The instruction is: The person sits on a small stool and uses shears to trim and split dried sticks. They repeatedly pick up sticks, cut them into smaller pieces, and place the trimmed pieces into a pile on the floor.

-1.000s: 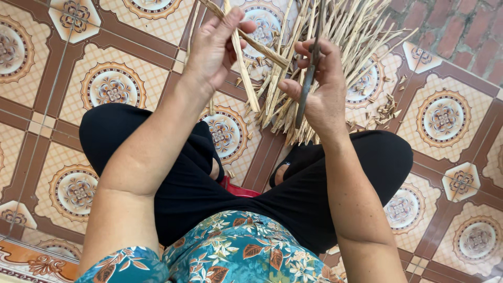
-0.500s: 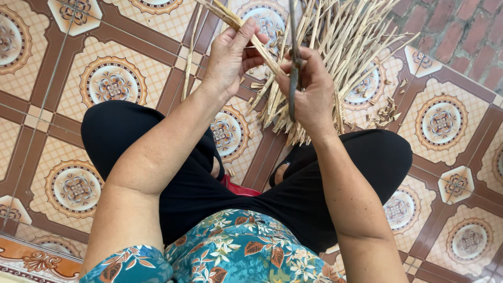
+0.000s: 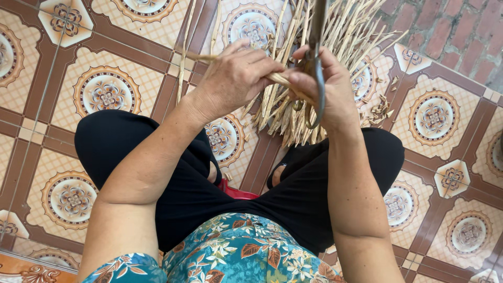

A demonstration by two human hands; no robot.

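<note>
seen from above, a seated person's left hand point(image 3: 236, 78) pinches a thin bamboo strip point(image 3: 196, 56) that runs across to the right hand point(image 3: 327, 86). the right hand grips a curved metal blade point(image 3: 316, 63) against that strip. under both hands, a pile of strips point(image 3: 314, 31) lies on the patterned tile floor point(image 3: 105, 94).

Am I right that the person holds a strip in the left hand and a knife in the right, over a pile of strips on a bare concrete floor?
Not quite: the head view shows a patterned tile floor, not bare concrete. The left hand does hold a strip, the right hand a knife, over the pile of strips.
</note>
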